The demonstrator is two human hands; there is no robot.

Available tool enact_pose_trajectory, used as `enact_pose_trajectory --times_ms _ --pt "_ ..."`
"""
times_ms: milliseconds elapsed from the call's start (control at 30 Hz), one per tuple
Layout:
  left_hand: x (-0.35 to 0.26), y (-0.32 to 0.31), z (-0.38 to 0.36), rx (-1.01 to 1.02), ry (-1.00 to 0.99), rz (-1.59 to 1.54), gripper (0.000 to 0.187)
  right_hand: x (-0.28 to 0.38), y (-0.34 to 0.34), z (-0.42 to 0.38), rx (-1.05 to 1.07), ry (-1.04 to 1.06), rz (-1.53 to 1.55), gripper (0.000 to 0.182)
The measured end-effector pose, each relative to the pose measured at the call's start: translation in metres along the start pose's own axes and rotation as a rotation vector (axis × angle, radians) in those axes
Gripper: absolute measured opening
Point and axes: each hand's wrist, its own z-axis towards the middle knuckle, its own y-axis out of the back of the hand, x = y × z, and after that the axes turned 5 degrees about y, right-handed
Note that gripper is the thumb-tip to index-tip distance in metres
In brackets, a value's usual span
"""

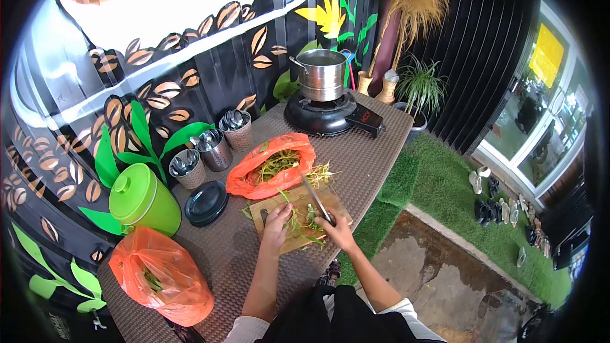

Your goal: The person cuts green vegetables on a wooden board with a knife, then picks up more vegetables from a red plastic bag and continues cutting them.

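Observation:
My right hand (337, 227) is closed round the dark handle of a knife (315, 197), its blade slanting up and away to the left over a wooden cutting board (332, 199). At the board's left side my left hand (276, 223) pinches some leafy green stems (293, 221). More cut leaves and stems are scattered across the board. Just behind it lies an open orange plastic bag (238, 181) with a heap of greens (279, 166) inside. Pale stem ends (321, 175) lie by the bag's right side.
A steel pot (321, 77) stands on a black stove (305, 116) at the table's far end. To the left are cutlery cups (215, 155), dark plates (206, 203), a green lidded bucket (149, 200) and a tied orange bag (165, 276). The table edge runs close on my right.

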Motion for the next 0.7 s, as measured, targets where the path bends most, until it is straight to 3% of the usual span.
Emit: enact_pose_trajectory --times_ms 133,167,400,533,700 --pt "0.012 0.01 0.003 -0.038 -0.022 -0.071 0.031 -0.032 -0.007 -0.013 -0.049 -0.025 -0.363 0.039" --pt "0.019 0.015 0.008 -0.056 -0.033 -0.102 0.03 -0.034 -0.007 -0.017 -0.032 -0.13 -0.408 0.044" --pt "0.035 0.038 0.022 0.016 0.017 -0.26 0.023 -0.039 -0.018 -0.04 0.048 -0.297 -0.763 0.046" --pt "0.033 0.033 0.021 0.007 0.001 -0.302 0.023 -0.056 -0.021 -0.045 0.084 -0.345 -0.779 0.04" --pt "0.031 0.034 0.013 0.039 0.048 -0.286 0.022 -0.075 -0.024 -0.043 -0.099 -0.305 -0.733 0.026"
